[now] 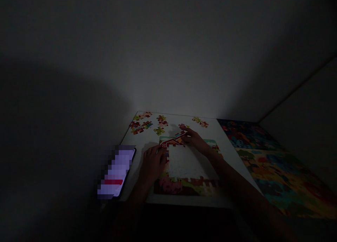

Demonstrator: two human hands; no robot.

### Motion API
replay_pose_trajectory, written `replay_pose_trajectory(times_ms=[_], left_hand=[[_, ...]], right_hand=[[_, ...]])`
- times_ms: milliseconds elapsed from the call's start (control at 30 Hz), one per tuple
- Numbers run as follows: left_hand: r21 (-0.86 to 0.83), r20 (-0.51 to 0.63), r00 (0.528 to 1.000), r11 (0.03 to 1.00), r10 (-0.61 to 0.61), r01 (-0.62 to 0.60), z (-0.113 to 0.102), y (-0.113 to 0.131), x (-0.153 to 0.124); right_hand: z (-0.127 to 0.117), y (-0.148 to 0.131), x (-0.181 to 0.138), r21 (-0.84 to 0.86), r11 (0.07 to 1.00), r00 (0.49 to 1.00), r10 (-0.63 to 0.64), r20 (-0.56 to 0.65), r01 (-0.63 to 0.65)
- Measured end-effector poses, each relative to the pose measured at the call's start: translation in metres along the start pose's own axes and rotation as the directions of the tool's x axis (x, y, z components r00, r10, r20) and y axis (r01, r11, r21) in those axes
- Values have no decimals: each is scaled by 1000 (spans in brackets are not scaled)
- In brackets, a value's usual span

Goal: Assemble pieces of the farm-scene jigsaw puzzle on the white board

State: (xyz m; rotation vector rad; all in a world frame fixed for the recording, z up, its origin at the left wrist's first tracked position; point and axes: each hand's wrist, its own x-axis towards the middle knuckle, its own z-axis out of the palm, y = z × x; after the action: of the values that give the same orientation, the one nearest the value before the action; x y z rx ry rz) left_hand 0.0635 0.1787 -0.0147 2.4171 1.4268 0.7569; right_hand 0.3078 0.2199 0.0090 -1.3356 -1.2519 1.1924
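Observation:
A partly assembled jigsaw puzzle (pixel 181 186) lies on the white table, its border joined around a bare middle. My left hand (pixel 152 161) rests over the puzzle's left edge, fingers stretched out and lying low, the thumb side touching the border. At the top edge, by a red barn roof section (pixel 172 142), my right hand (pixel 195 140) has its fingers bent together on a puzzle piece (pixel 180 134), mostly covered by the fingers. Just beyond those fingertips is another red piece with white marks (pixel 182 125). Dim light blurs the finer details.
Loose puzzle pieces (pixel 142 127) lie in groups at the table's back left, with a few more pieces (pixel 200 121) at the back right. A lit phone (pixel 119 172) is at the left edge. Colourful picture sheets (pixel 279 175) cover the right side. A wall (pixel 179 59) rises behind.

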Motion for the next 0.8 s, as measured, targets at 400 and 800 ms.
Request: replay_pose_trajectory(times_ms=[400, 800], left_hand=[[49, -2, 1000, 999, -2, 2, 0, -3, 2], [77, 1, 1000, 997, 22, -22, 1, -4, 1]], right_hand=[[-12, 14, -12, 147, 986, 995, -68, -77, 79], [-9, 15, -14, 71, 981, 983, -175, -59, 179]])
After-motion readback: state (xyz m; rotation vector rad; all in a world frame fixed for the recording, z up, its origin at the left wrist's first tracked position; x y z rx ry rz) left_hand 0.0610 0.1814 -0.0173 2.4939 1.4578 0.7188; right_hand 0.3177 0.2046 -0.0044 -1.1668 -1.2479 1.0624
